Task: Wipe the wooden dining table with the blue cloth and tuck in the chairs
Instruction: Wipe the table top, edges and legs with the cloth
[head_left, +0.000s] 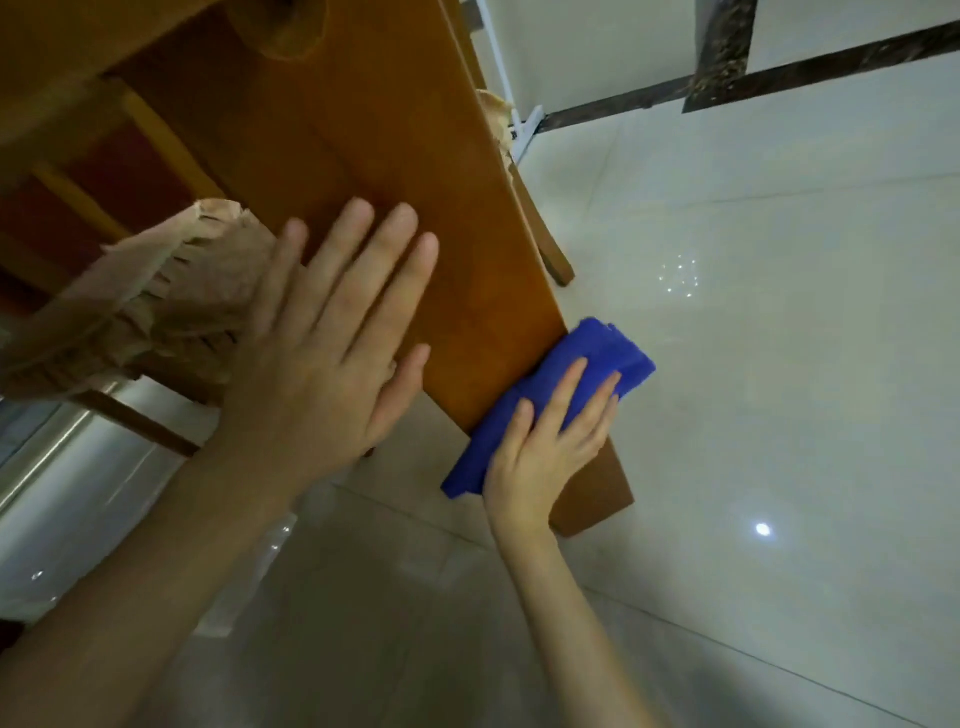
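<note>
Left hand (322, 358): lay flat on the table panel (374, 156), fingers straight and spread.
Right hand (545, 447): pressed the blue cloth (613, 348) with straight fingers.
Blue cloth: folded under the right hand, against the panel's edge.
Brown paper (156, 291): crumpled, just left of the left hand.
Chair (104, 171): red seat, beyond the left hand.

The left hand (322, 364) lies flat on the wooden panel (395, 156) while the right hand (540, 452) presses the blue cloth (610, 348) against its edge, over a glossy tiled floor (779, 338).
</note>
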